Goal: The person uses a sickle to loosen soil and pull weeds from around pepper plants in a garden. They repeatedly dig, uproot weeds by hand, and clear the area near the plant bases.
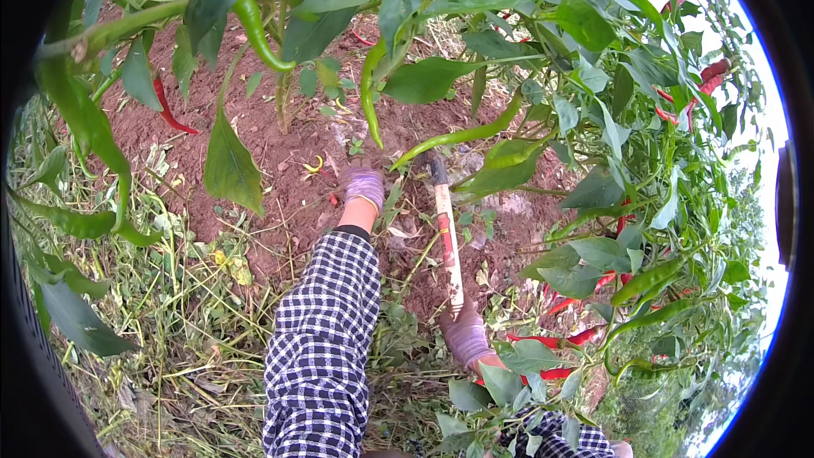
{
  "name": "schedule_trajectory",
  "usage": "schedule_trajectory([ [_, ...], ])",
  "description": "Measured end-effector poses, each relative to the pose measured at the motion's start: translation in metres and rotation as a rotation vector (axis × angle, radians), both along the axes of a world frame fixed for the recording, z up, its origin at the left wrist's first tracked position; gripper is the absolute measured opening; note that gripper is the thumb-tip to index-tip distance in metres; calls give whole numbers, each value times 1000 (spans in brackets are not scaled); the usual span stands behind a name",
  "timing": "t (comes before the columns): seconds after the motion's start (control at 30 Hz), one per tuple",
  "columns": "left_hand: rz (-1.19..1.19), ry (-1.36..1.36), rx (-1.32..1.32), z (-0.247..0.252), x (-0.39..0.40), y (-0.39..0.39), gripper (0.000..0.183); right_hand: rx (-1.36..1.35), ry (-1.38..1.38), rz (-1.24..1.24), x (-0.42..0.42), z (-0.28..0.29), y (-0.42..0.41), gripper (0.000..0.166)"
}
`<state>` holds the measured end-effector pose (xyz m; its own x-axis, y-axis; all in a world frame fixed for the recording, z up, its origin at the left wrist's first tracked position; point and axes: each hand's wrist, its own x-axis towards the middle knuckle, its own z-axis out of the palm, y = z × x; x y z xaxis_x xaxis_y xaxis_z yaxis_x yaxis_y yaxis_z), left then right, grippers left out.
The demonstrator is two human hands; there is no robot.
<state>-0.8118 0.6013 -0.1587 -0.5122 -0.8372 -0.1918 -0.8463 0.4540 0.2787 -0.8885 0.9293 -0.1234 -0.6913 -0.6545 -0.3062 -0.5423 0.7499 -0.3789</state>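
My right hand, in a purple knit glove soiled at the palm, grips the lower end of a short-handled tool. Its pale handle has a worn red label and a dark collar at the far end. The tool's head is hidden among leaves and soil, so its kind is unclear. My left hand, gloved alike, reaches down to the reddish soil. Its fingertips are dim and blend with the dirt, just below a small green weed. Whether they hold anything does not show.
Chili pepper plants hang over the bed, with a green chili and a green leaf low above my hands. A red chili hangs at left. Several red chilies crowd my right forearm. Pulled weeds litter the ground nearer me.
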Motion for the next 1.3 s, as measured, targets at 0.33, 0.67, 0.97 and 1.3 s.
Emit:
schedule_trajectory([
  [0.33,-486,343,-254,-24,35,30,22,-33,-303,120,-1,98,91,37],
  [0.67,-711,218,-48,13,133,114,40,77,-32,306,20,188,125,31],
  [0.97,-770,34,154,78,160,143,26,-73,-146,200,-7,120,65,32],
  [1.3,-534,435,177,110,192,102,33,-463,-1243,-737,0,142,176,37],
])
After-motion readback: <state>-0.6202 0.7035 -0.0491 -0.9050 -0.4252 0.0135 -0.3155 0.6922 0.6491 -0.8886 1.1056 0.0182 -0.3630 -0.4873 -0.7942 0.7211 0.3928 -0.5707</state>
